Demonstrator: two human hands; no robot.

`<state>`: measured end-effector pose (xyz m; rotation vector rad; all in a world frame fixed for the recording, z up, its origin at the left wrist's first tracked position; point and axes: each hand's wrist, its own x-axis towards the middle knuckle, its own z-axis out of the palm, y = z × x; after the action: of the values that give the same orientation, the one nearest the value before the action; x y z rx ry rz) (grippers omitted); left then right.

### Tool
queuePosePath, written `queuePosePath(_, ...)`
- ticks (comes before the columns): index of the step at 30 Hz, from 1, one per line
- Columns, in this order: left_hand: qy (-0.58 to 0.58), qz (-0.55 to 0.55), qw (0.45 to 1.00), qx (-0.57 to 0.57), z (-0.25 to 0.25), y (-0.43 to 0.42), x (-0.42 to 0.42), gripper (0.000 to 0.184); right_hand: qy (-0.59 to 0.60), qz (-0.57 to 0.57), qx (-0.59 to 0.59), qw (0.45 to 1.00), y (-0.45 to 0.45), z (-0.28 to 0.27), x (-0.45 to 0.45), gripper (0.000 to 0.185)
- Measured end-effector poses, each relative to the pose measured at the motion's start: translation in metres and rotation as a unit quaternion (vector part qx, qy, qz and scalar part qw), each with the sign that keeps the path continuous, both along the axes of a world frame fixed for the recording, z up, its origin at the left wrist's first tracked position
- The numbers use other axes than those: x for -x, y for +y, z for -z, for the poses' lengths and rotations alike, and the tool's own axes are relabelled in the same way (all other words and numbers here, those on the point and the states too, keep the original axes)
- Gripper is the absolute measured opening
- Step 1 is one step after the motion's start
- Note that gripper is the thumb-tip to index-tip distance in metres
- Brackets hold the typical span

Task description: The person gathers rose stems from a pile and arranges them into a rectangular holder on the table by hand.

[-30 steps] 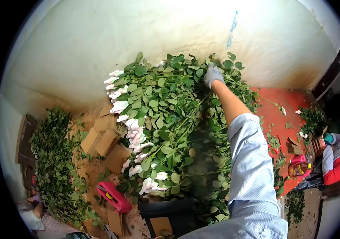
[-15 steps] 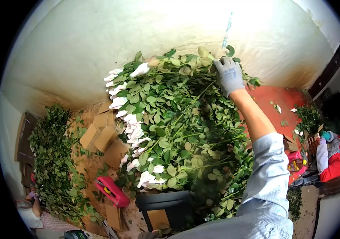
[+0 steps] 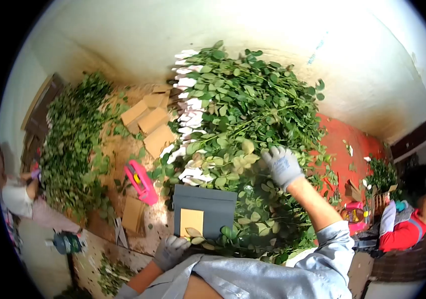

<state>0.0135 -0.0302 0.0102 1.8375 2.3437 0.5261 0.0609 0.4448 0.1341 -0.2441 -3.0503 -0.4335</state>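
My right hand, in a grey glove, has its fingers closed on a leafy rose stem above the heap. Part of that stem merges with the foliage below. My left hand, also gloved, is low in the view with curled fingers; what they hold, if anything, is hidden. Leaves lie beside its fingertips. Just above is a dark grey box or board with a cardboard piece on it. The rose pile has its white-wrapped buds facing left.
Cardboard pieces, a pink tool with a yellow part and scissors lie left of the roses. Another green pile is farther left. One person is at the left, another in red at the right, near a red surface.
My right hand has come down from the top of the pile with the stem. My left hand has come into fuller view at the bottom. The camera view has shifted.
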Motion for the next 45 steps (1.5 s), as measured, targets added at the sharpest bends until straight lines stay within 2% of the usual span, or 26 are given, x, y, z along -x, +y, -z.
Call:
queuePosePath(2,0.0,-0.022,1.0,-0.018,-0.007,0.006,-0.005,0.027,-0.015,-0.031,0.01,0.999,-0.032,0.0,-0.003,0.017)
queuePosePath(3,0.004,-0.023,0.999,-0.043,-0.01,0.008,-0.005,0.028,-0.035,-0.024,0.014,0.999,-0.045,0.014,-0.001,0.016)
queuePosePath(6,0.031,-0.041,0.995,-0.09,-0.009,0.011,-0.007,0.019,-0.136,-0.002,0.064,0.989,-0.073,0.043,0.005,0.02)
queuePosePath(9,0.042,-0.046,0.993,-0.104,-0.005,0.009,-0.009,0.018,-0.204,0.0,0.077,0.976,-0.065,0.069,0.009,0.023)
queuePosePath(11,0.044,-0.048,0.991,-0.113,-0.005,0.008,-0.01,0.018,-0.188,0.03,0.07,0.979,-0.045,0.084,0.017,0.024)
queuePosePath(15,0.053,-0.062,0.988,-0.127,-0.001,0.009,-0.012,0.019,-0.135,0.122,0.043,0.982,0.007,0.065,0.015,0.028)
queuePosePath(18,0.044,-0.072,0.988,-0.127,0.0,0.009,-0.013,0.019,-0.072,0.118,0.03,0.99,0.032,0.043,-0.001,0.034)
queuePosePath(19,0.04,-0.073,0.99,-0.114,0.003,0.007,-0.014,0.019,-0.082,0.114,0.064,0.988,0.039,0.045,-0.003,0.037)
queuePosePath(20,0.033,-0.081,0.99,-0.111,0.004,0.007,-0.013,0.019,-0.092,0.096,0.05,0.99,0.029,0.04,-0.008,0.023)
queuePosePath(23,0.067,-0.06,0.988,-0.125,0.001,0.009,-0.009,0.017,-0.186,0.111,0.084,0.973,-0.01,0.045,-0.014,0.023)
queuePosePath(24,0.062,-0.069,0.988,-0.121,0.001,0.01,-0.008,0.017,-0.177,0.058,0.098,0.978,-0.016,0.062,-0.021,0.023)
queuePosePath(26,0.071,-0.054,0.989,-0.115,0.003,0.01,-0.007,0.015,-0.23,0.07,0.113,0.964,-0.038,0.08,-0.03,0.024)
queuePosePath(28,0.059,-0.061,0.99,-0.117,-0.003,0.01,-0.007,0.013,-0.196,0.041,0.121,0.972,-0.043,0.108,-0.042,0.026)
queuePosePath(29,0.051,-0.056,0.99,-0.115,-0.003,0.01,-0.007,0.014,-0.206,0.063,0.141,0.966,-0.044,0.107,-0.039,0.028)
queuePosePath(32,0.039,-0.048,0.992,-0.111,-0.006,0.01,-0.006,0.015,-0.156,0.058,0.109,0.98,-0.045,0.062,-0.029,0.03)
queuePosePath(33,0.033,-0.045,0.993,-0.108,-0.007,0.01,-0.006,0.017,-0.182,0.083,0.078,0.977,-0.038,0.051,-0.017,0.032)
queuePosePath(35,0.036,-0.04,0.993,-0.102,-0.008,0.01,-0.006,0.018,-0.088,0.084,0.101,0.987,-0.034,0.008,-0.002,0.032)
queuePosePath(38,0.015,-0.045,0.995,-0.082,-0.003,0.007,-0.007,0.024,0.064,0.062,0.141,0.986,-0.002,-0.02,0.037,0.028)
queuePosePath(42,-0.01,-0.041,0.998,-0.05,-0.007,0.006,-0.007,0.026,0.216,0.081,0.243,0.942,0.072,0.008,0.112,0.024)
queuePosePath(45,-0.007,-0.038,0.998,-0.039,-0.004,0.005,-0.006,0.028,0.21,0.126,0.273,0.93,0.112,0.034,0.163,0.032)
